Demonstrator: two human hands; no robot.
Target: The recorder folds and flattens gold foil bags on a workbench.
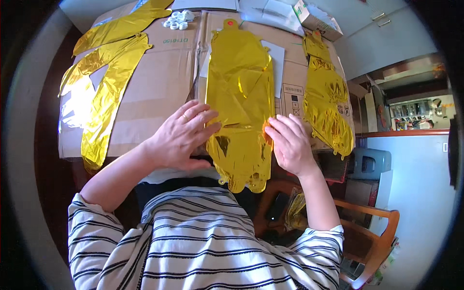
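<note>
Striped sleeves, white with dark lines, fill the bottom of the view, and two bare arms reach up from them to a gold foil balloon that has no air in it. That shiny balloon lies flat in the middle of a big brown cardboard sheet, and its bottom end hangs over the near edge of the cardboard. Just left of the balloon's lower part is the left hand. It lies flat with its fingers spread, and the fingertips press on the balloon's left edge; it does not grab anything. A ring shows on one finger. Just right of the balloon is the right hand. Its fingers are loosely open too, and the tips touch the balloon's right edge beside a small orange bit. I cannot tell if they pinch it. Down to the right of the balloon stands a wooden chair. Further right of the balloon, another crinkly gold balloon lies on the cardboard, near but not touching it. Well to the left of the middle balloon lie more long gold foil pieces. Beyond the top of the balloon sit some little white rings, white papers and a small box.
</note>
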